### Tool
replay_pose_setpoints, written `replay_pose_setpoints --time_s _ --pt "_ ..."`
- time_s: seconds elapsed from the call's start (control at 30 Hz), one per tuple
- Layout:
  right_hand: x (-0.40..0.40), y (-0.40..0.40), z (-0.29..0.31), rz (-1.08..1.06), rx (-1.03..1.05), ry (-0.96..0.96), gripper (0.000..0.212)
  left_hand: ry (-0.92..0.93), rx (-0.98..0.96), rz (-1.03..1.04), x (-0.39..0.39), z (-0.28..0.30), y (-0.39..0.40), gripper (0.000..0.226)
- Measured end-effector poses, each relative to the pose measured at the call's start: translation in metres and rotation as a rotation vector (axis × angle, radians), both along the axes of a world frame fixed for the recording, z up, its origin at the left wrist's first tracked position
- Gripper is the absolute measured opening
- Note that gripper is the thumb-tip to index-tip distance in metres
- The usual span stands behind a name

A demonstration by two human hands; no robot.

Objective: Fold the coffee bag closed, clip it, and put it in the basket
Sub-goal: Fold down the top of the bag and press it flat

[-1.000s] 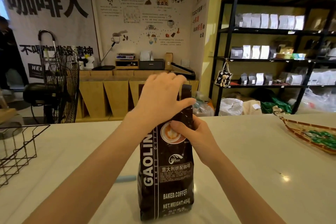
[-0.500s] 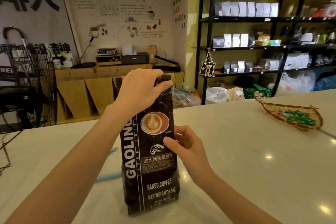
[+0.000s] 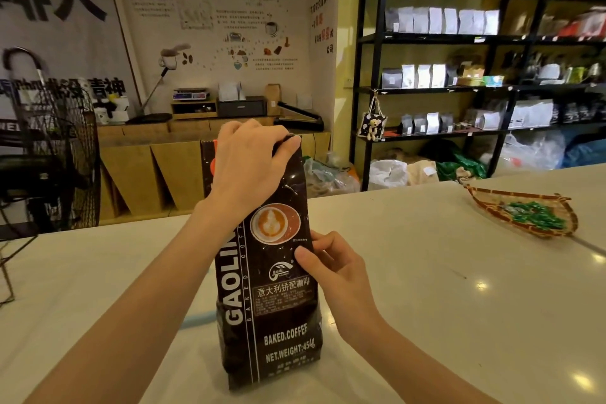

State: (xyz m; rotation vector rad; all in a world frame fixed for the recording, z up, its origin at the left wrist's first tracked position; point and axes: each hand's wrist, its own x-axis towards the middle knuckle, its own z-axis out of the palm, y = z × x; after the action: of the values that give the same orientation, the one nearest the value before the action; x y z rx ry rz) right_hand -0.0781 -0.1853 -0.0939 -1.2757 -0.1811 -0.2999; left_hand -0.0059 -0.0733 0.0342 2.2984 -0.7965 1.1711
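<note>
Black foil coffee bag (image 3: 269,272) stands upright, left hand (image 3: 249,167) clamped on its top, right hand (image 3: 331,267) pinching its side: folding appears underway, clipping next.

Coffee bag (image 3: 275,289): glossy dark foil-like film, creased. Tabletop (image 3: 426,272): smooth, pale, polished, reflecting lamps. Tray (image 3: 485,203), far right: woven wicker. Shelving (image 3: 364,75): matt black metal.

The pale, glossy tabletop (image 3: 426,272) carried a dark coffee bag (image 3: 269,289) standing upright near its near edge. A light blue strip (image 3: 198,318) lay flat just left of the bag. A woven tray (image 3: 485,202) of green sweets sat toward the far right corner. Wire legs (image 3: 8,272) stood at the left edge.
</note>
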Motion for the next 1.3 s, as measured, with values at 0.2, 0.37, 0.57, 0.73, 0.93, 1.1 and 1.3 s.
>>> replay_pose_setpoints --time_s 0.2,0.37,0.57,0.73,0.93,1.1,1.3 --pt "0.019 -0.016 0.013 0.046 -0.075 0.054 0.014 0.079 0.019 -0.066 -0.004 0.009 0.003 0.03" --pt "0.029 -0.012 0.012 0.034 -0.165 0.082 0.02 0.082 0.032 -0.089 -0.007 0.01 -0.001 0.034" --pt "0.028 -0.011 0.007 0.001 -0.112 0.085 0.016 0.055 -0.006 -0.061 -0.008 0.008 -0.002 0.033" --pt "0.028 -0.011 0.002 0.019 -0.076 0.102 0.016 0.04 -0.071 -0.024 -0.008 0.001 -0.005 0.031" --pt "0.034 -0.017 0.012 0.119 -0.124 0.123 0.017 0.061 -0.025 -0.039 -0.01 0.006 -0.004 0.032" --pt "0.039 -0.013 0.023 0.153 -0.086 0.086 0.021 0.053 0.006 -0.038 -0.009 0.011 -0.002 0.035" --pt "0.042 -0.008 0.022 0.153 -0.046 0.102 0.015 0.025 0.019 0.012 -0.004 0.01 0.004 0.038"
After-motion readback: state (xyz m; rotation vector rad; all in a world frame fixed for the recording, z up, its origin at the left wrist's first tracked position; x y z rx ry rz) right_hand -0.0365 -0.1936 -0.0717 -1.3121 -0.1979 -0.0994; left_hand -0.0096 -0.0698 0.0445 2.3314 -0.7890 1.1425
